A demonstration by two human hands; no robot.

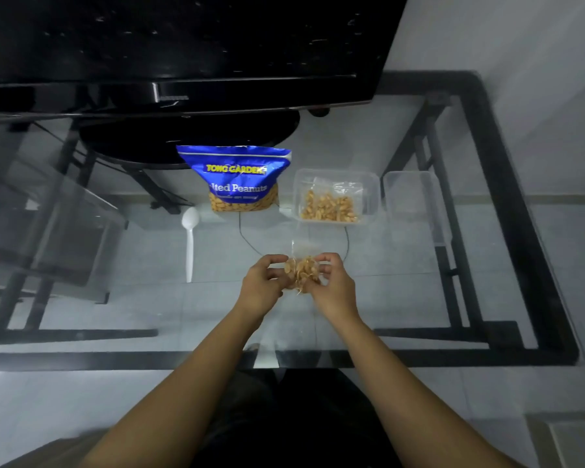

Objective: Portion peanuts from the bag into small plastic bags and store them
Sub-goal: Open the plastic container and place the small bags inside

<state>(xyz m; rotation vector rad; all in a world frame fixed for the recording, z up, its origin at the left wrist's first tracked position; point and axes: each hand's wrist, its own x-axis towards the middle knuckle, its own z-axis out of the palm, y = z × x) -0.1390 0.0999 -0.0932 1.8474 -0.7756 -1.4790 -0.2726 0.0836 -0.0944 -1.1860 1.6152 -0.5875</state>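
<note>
Glass table (402, 298) under a dark monitor (183, 45) carried everything. Behind stood the peanut bag (237, 177), upright and open; beside it a tub (372, 184) held filled small bags, so at least 1 portion looked stored. Its lid (409, 197) lay right, a spoon (190, 238) left. Left hand (260, 288) and right hand (335, 285) together pinched 1 small bag (303, 271) of peanuts, seemingly unsealed; sealing and storing remained.
</note>
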